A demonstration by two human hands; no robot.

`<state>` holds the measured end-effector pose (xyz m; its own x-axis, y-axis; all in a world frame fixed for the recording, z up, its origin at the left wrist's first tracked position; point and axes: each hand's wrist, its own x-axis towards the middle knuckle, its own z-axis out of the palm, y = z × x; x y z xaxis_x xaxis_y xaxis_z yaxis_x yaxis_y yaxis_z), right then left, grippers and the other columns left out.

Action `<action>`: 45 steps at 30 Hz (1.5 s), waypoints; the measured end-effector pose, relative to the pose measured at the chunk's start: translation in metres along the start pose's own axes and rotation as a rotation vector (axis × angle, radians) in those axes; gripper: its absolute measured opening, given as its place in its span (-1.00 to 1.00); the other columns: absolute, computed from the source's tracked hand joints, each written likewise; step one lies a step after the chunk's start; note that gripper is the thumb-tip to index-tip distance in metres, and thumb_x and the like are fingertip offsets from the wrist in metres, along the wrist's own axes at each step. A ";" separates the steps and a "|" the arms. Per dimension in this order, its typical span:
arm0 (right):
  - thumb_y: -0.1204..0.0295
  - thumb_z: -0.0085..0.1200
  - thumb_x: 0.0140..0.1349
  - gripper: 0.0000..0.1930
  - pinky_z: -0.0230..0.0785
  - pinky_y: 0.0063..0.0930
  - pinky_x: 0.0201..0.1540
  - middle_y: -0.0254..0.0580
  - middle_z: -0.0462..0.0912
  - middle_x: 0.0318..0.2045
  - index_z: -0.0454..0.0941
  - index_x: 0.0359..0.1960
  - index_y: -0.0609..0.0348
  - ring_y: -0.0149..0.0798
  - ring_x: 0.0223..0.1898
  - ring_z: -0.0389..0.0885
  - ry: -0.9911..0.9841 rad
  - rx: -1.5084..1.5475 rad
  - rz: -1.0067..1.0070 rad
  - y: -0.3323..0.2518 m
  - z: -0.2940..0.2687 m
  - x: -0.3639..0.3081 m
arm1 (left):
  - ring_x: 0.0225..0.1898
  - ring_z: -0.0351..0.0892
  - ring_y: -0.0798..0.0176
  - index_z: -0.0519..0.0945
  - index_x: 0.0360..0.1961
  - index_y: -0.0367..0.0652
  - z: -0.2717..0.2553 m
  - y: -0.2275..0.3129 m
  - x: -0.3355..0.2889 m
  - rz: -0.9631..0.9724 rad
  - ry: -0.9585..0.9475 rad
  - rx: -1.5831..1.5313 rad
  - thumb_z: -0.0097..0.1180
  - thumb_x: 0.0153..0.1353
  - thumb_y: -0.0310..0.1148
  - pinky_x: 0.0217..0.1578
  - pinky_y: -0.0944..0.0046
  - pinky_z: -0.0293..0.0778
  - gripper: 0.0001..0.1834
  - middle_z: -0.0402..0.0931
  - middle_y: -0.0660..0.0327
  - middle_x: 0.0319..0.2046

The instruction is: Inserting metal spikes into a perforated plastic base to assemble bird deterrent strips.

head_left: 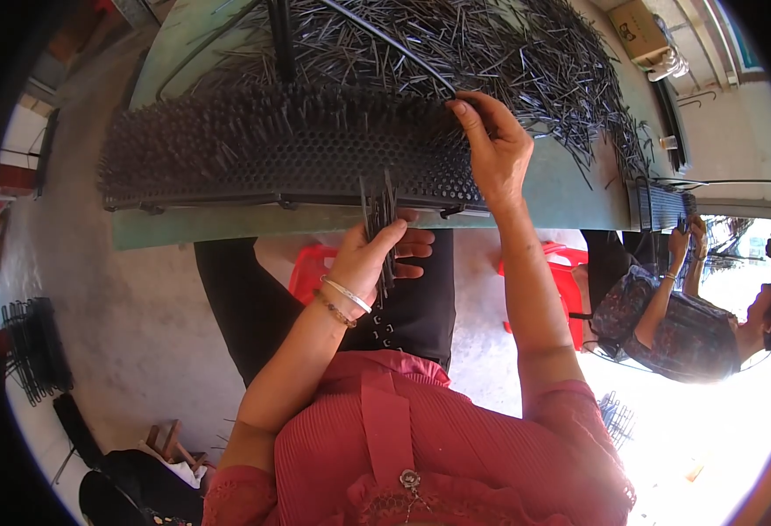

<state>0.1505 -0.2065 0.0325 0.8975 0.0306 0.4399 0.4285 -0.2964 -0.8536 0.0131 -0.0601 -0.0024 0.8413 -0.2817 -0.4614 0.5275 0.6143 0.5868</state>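
Observation:
A bundle of thin dark strips (384,219) stands in my left hand (370,250), gripped between thumb and fingers in front of the board's near edge. Before me lies a long black perforated board (315,167). Upright dark strips (184,145) crowd its left and far parts, while bare holes show toward the near right. My right hand (501,153) is over the board's right end, thumb and forefinger pinched together. Whatever is between those fingertips is too small to make out. A thin dark rod (394,42) slants down to them; whether they touch it is unclear.
Behind the board a big heap of loose dark strips (526,61) covers much of the green table (578,188). Red stools (311,272) show below the table edge. At the right, another person (675,316) works at a similar board (661,209). A cardboard box (638,31) stands far right.

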 end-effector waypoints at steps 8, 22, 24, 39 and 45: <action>0.45 0.22 0.10 -0.83 0.37 -0.65 -0.33 -0.26 0.67 -0.41 0.63 -0.28 0.21 -0.50 -0.43 0.56 -0.172 -0.119 -0.131 -0.004 -0.009 0.012 | -0.25 0.61 0.27 0.47 -0.03 -0.18 -0.001 0.000 -0.002 0.001 0.009 0.000 -0.05 0.31 -0.26 -0.41 0.30 0.57 -0.70 0.59 0.08 -0.22; 0.44 0.21 0.12 -0.84 0.38 -0.64 -0.27 -0.26 0.67 -0.37 0.64 -0.26 0.20 -0.52 -0.37 0.57 -0.141 -0.016 -0.072 0.004 -0.009 0.010 | -0.25 0.60 0.27 0.46 -0.02 -0.16 0.001 0.000 -0.002 -0.006 0.001 -0.001 -0.05 0.31 -0.26 -0.41 0.31 0.56 -0.71 0.59 0.10 -0.23; 0.47 0.13 0.18 -0.83 0.40 -0.67 -0.16 -0.24 0.69 -0.34 0.60 -0.22 0.28 -0.49 -0.26 0.60 -0.221 -0.077 -0.063 0.001 -0.011 0.011 | -0.25 0.60 0.28 0.46 -0.02 -0.16 0.000 0.000 -0.003 -0.009 0.014 0.007 -0.05 0.31 -0.25 -0.41 0.31 0.56 -0.70 0.59 0.10 -0.23; 0.48 0.24 0.04 -0.78 0.34 -0.51 -0.17 -0.25 0.67 -0.35 0.65 -0.23 0.14 -0.34 -0.33 0.58 -0.187 -0.255 -0.280 0.008 0.000 -0.001 | -0.26 0.60 0.26 0.45 -0.01 -0.18 0.002 0.000 -0.002 -0.016 0.007 0.010 -0.06 0.31 -0.27 -0.39 0.31 0.56 -0.70 0.59 0.07 -0.23; 0.53 0.21 0.04 -0.78 0.34 -0.49 -0.13 -0.22 0.67 -0.29 0.64 -0.22 0.16 -0.28 -0.26 0.58 -0.279 -0.334 -0.415 0.003 0.005 -0.004 | -0.27 0.60 0.26 0.45 -0.01 -0.22 0.004 0.001 -0.003 -0.021 0.016 0.012 -0.06 0.31 -0.27 -0.39 0.30 0.56 -0.69 0.58 0.06 -0.23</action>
<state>0.1486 -0.2032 0.0265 0.6748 0.4439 0.5896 0.7338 -0.4884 -0.4722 0.0113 -0.0613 0.0019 0.8278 -0.2825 -0.4847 0.5468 0.5995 0.5844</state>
